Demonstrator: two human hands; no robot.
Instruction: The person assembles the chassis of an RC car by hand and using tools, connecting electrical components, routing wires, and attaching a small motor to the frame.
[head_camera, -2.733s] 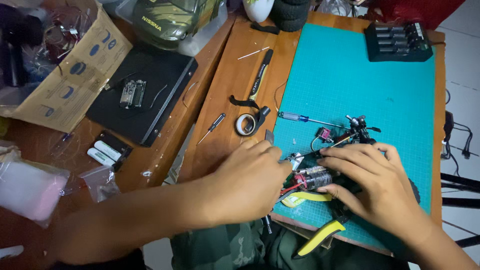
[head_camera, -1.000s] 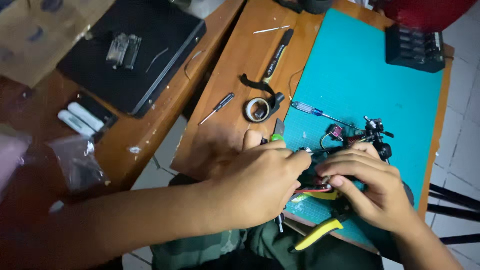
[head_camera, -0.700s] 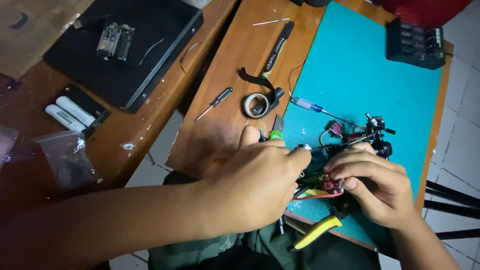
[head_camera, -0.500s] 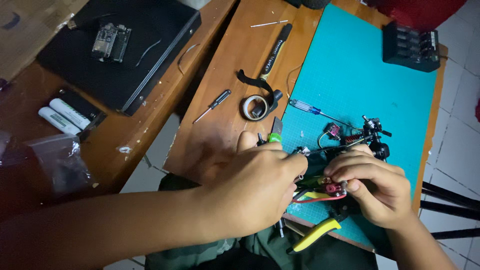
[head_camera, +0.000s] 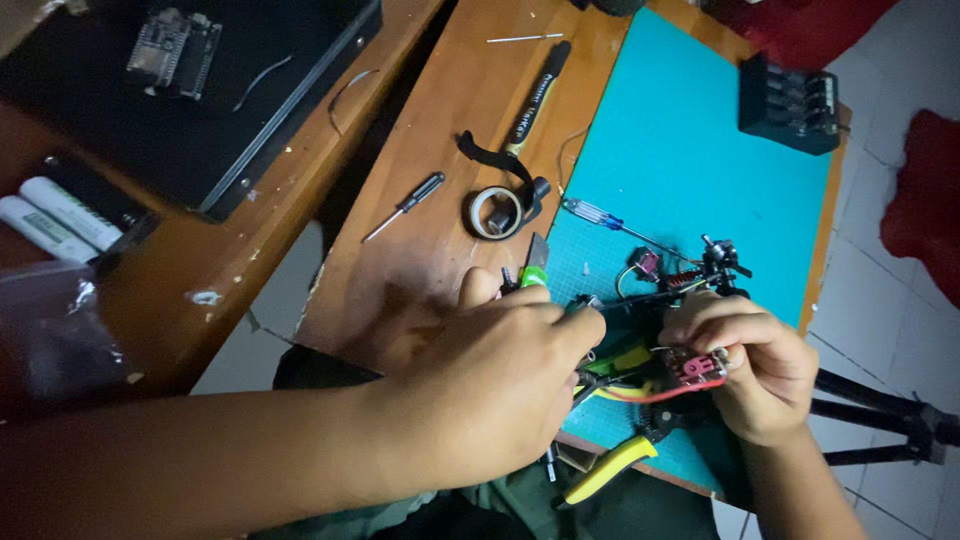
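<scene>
Work piece: a small drone frame with loose wiring lies on the teal cutting mat, right under your fingertips, at the mat's near edge.
Right hand: your right hand is clenched around a small pink circuit board, thumb and forefinger pinching it just nearer you than the frame.
Left hand: your left hand is curled over the frame's left side, fingertips pressed together at a thin black tool or wire; what exactly they grip is hidden, so you cannot tell from here.
Wires: red and yellow leads run between your two sets of fingers, from the board back under your left hand.
Progress: by the look of it, you are mid-assembly. The board is off the frame and in your pinch, wires hang unrouted, and the frame shows bare arms, so fitting and tidying seem left to do.
Beyond your fingertips: a blue-handled screwdriver lies on the mat, and a roll of tape just left of it on the wooden desk.
Further out: a black marker and a small black screwdriver.
Toward you: yellow-handled pliers lie below your right-hand knuckles, at the mat's edge.
Far corner: a black battery charger, well apart from both hands.
</scene>
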